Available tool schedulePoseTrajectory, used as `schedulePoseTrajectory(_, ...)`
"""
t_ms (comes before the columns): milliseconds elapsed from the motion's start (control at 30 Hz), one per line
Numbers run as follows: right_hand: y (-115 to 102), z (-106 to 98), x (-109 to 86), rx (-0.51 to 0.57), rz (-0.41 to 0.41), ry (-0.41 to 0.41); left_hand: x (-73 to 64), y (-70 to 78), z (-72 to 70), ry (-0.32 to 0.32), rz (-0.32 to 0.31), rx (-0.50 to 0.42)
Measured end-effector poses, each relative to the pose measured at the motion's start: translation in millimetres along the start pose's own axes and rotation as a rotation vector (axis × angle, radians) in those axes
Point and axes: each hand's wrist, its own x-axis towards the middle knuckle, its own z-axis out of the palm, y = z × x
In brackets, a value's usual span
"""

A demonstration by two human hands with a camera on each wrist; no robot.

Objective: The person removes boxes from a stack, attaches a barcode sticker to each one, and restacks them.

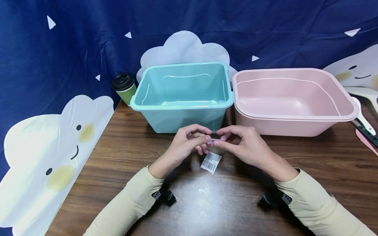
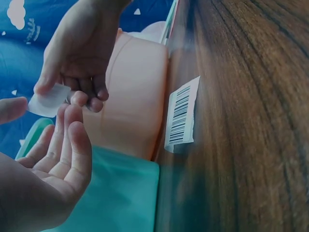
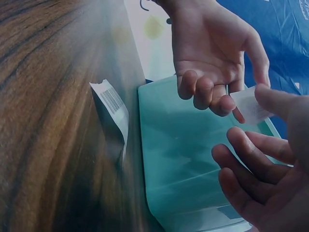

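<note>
Both hands meet over the table in front of the teal bin [image 1: 186,118]. Between them is a small whitish, translucent square piece [image 2: 48,101], thin and flat. My right hand [image 1: 249,146] pinches it, the thumb lying across its face in the right wrist view. At its other side, my left hand [image 1: 189,141] holds the edge with thumb and fingertips; the remaining fingers are loosely bent. Below the hands, a small silvery packet [image 1: 211,163] with a printed barcode lies on the wooden table [image 1: 124,157].
A pink basin [image 1: 280,127] stands right of the teal bin. A green cup [image 1: 127,93] with a black lid is at the bin's left. White-handled utensils [image 1: 364,118] and a pink-edged item [image 1: 366,141] lie at the far right. A blue cloth [image 1: 265,26] hangs behind.
</note>
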Motion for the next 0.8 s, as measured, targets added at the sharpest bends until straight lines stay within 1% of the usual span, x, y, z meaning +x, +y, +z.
schedulePoseTrajectory(133,-0.5,-1.2,-0.1,-0.007,0.004,-0.029,-0.1,1.6,-1.4,0.012,0.024,0.005)
schedulePoseTrajectory(233,-0.8,-1.9,-0.2,-0.007,0.017,-0.051,0.3,2.4,-2.6,0.03,0.051,0.04)
schedulePoseTrajectory(333,-1.3,-2.5,0.2,0.006,0.038,-0.07,0.9,2.1,-4.0,0.047,0.09,0.146)
schedulePoseTrajectory(367,-1.6,-2.9,0.3,0.011,0.046,-0.077,0.7,2.2,-4.7,0.049,0.107,0.195)
schedulePoseTrajectory(433,-1.8,-3.6,0.8,0.022,0.07,-0.091,0.5,2.3,-6.9,0.048,0.161,0.314)
schedulePoseTrajectory(533,-1.4,-4.6,1.5,0.024,0.109,-0.104,-0.3,2.8,-11.9,0.043,0.296,0.512)
schedulePoseTrajectory(600,-0.9,-4.8,2.3,0.031,0.132,-0.113,-0.3,3.0,-15.7,0.038,0.407,0.638)
schedulePoseTrajectory(733,0.6,-4.0,3.5,0.054,0.158,-0.127,0.8,4.8,-23.3,0.001,0.642,0.844)
schedulePoseTrajectory(800,1.6,-3.2,3.6,0.08,0.167,-0.138,1.4,7.0,-27.0,-0.021,0.745,0.939)
